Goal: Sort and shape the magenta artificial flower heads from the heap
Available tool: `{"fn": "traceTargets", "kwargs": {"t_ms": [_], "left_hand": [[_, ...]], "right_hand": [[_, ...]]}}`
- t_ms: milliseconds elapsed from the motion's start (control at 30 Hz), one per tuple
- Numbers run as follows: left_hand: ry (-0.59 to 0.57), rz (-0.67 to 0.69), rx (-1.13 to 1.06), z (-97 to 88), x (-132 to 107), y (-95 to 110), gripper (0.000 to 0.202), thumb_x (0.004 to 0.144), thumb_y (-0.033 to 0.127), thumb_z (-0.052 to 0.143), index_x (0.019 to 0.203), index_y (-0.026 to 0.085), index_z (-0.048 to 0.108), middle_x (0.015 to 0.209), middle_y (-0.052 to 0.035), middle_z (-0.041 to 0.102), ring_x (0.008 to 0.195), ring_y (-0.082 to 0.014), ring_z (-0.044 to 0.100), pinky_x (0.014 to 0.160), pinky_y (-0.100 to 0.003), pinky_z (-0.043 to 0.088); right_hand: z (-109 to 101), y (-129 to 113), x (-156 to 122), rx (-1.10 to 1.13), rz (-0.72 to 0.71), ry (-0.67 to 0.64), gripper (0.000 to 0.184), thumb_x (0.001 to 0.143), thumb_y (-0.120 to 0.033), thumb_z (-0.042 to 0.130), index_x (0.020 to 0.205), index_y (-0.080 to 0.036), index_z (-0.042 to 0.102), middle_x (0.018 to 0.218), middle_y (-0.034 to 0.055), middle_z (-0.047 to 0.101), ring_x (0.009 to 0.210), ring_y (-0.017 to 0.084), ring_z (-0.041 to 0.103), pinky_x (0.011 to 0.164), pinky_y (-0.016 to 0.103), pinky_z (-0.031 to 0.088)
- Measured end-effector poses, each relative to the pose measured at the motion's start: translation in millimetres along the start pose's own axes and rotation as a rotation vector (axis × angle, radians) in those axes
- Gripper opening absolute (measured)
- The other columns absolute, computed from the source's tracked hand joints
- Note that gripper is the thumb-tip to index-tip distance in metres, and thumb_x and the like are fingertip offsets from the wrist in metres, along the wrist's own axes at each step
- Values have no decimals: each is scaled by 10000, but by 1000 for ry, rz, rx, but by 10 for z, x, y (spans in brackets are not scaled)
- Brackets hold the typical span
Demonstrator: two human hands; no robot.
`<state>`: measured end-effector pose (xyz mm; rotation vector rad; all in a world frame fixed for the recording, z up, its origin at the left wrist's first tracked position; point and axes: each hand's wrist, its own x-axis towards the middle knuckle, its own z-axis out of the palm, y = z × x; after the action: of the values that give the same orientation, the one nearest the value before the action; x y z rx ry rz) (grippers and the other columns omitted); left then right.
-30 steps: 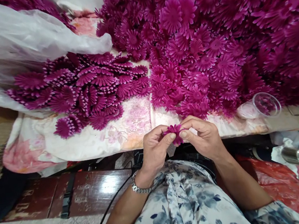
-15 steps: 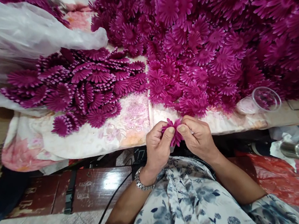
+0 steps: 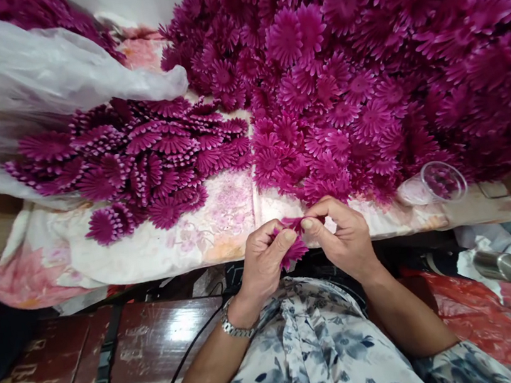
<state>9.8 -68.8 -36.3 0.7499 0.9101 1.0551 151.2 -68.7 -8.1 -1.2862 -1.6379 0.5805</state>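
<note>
My left hand (image 3: 262,262) and my right hand (image 3: 346,236) meet at the near edge of the table, both pinching one magenta fabric flower (image 3: 294,250) between thumbs and fingertips. A steel watch (image 3: 233,328) sits on my left wrist. Behind the hands a huge heap of assembled magenta flowers (image 3: 361,62) fills the right and middle of the table. A lower pile of flat magenta petal layers (image 3: 146,156) lies to the left.
A floral cloth (image 3: 163,249) covers the table. A clear plastic bag (image 3: 8,93) lies over the far left. A clear plastic cup (image 3: 439,181) lies on its side at the right edge. A steel cylinder (image 3: 501,266) and red plastic (image 3: 488,323) sit lower right.
The flower has tilted and dropped lower in my left fingers while my right fingertips pull at its upper petals. The view has shifted slightly.
</note>
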Motion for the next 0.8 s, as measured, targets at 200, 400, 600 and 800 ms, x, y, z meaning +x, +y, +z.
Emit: {"fn": "traceTargets", "kwargs": {"t_ms": [200, 400, 600, 800], "left_hand": [[120, -44, -126, 31, 40, 140, 389, 654, 414, 741, 575, 158, 460, 493, 72, 398, 404, -41, 347, 372, -163, 279], [215, 13, -103, 120, 149, 179, 372, 667, 415, 731, 584, 161, 472, 499, 67, 426, 429, -49, 365, 390, -163, 319], [186, 117, -72, 192, 186, 143, 284, 724, 379, 693, 650, 156, 534, 549, 64, 462, 490, -45, 386, 470, -156, 341], [64, 178, -22, 109, 154, 75, 157, 683, 266, 732, 749, 161, 636, 686, 23, 591, 644, -90, 521, 635, -198, 431]], "right_hand": [[-334, 280, 347, -619, -174, 276, 144, 841, -304, 572, 904, -186, 625, 793, 49, 620, 757, 174, 558, 738, 325, 459], [-281, 166, 234, -563, -245, 297, 271, 834, -236, 573, 1102, -205, 586, 965, 95, 617, 920, 213, 568, 794, 362, 496], [66, -13, 63, -287, -219, -50, 85, 859, -238, 545, 886, -171, 591, 734, 45, 608, 693, 155, 569, 632, 292, 492], [117, 82, 86, -293, -276, 13, 74, 855, -155, 521, 857, -166, 595, 722, 47, 628, 707, 160, 581, 655, 300, 489]]}}
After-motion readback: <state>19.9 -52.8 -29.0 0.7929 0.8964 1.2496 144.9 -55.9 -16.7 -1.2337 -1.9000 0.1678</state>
